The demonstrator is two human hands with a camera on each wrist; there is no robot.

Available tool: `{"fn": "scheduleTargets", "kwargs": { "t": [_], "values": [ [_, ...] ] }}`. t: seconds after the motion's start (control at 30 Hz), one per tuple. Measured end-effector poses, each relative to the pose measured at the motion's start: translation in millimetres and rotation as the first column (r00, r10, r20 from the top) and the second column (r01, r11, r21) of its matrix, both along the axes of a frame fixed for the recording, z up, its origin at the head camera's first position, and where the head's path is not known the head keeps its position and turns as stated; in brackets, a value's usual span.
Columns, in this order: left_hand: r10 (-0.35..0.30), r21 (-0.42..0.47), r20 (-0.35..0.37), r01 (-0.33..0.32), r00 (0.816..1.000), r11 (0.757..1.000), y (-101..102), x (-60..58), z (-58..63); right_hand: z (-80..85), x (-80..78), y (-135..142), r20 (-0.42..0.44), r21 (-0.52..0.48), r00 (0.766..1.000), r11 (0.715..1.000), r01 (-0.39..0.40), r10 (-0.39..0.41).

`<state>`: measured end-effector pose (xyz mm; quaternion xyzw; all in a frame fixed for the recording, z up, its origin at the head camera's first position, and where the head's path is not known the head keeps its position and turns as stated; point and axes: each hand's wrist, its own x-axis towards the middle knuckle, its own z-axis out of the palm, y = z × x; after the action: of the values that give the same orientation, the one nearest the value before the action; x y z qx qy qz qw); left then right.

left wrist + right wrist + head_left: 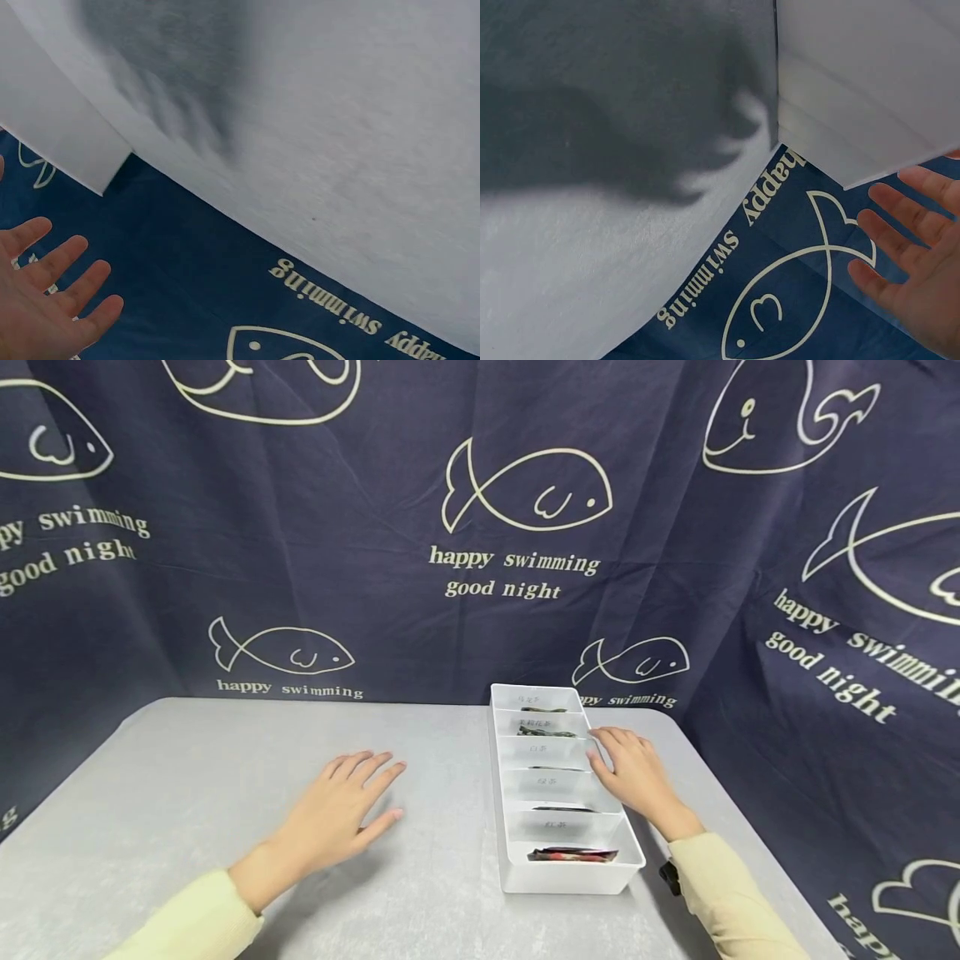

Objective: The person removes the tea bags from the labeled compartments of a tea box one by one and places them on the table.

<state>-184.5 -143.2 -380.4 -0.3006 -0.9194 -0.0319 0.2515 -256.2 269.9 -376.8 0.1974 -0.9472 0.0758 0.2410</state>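
Observation:
A long white divided box (573, 880) stands on the table, right of the middle. Labels in Chinese characters mark its compartments. In the nearest one lie red and dark packets (573, 855); green patterned packets (546, 732) fill a slot toward the back. Only thin edges of the packets show in the middle slots. My right hand (633, 774) is at the box's right side, fingertips right at the rim, fingers spread and holding nothing. Over the table left of the box hovers my left hand (330, 818), palm down with its fingers spread and holding nothing.
The light grey table (187, 777) has rounded back corners. Dark blue cloth (390, 510) printed with fish and lettering hangs behind it and along both sides. A small black object (670, 877) shows beneath the right sleeve.

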Motion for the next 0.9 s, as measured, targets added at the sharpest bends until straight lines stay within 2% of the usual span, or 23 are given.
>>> {"fn": "scheduleTargets", "kwargs": {
  "t": [0.2, 0.47, 0.9],
  "values": [
    [-0.048, 0.0, 0.023, 0.048, 0.999, 0.999, 12, 1.2, 2.1, -2.1, -3.2, -1, 0.025, -0.017, 1.0, 1.0, -0.001, 0.002],
    [-0.126, 0.011, 0.006, 0.126, 0.992, 0.992, 29, 0.4, 5.3, -4.3, -5.3, -2, 0.058, -0.045, 0.998, 0.999, -0.001, 0.004],
    [-0.2, 0.017, 0.025, 0.199, 0.98, 0.98, 62, -1.2, 7.5, -7.2, -5.4, -2, 0.103, -0.099, 0.995, 0.995, 0.012, -0.002]
  ]
}}
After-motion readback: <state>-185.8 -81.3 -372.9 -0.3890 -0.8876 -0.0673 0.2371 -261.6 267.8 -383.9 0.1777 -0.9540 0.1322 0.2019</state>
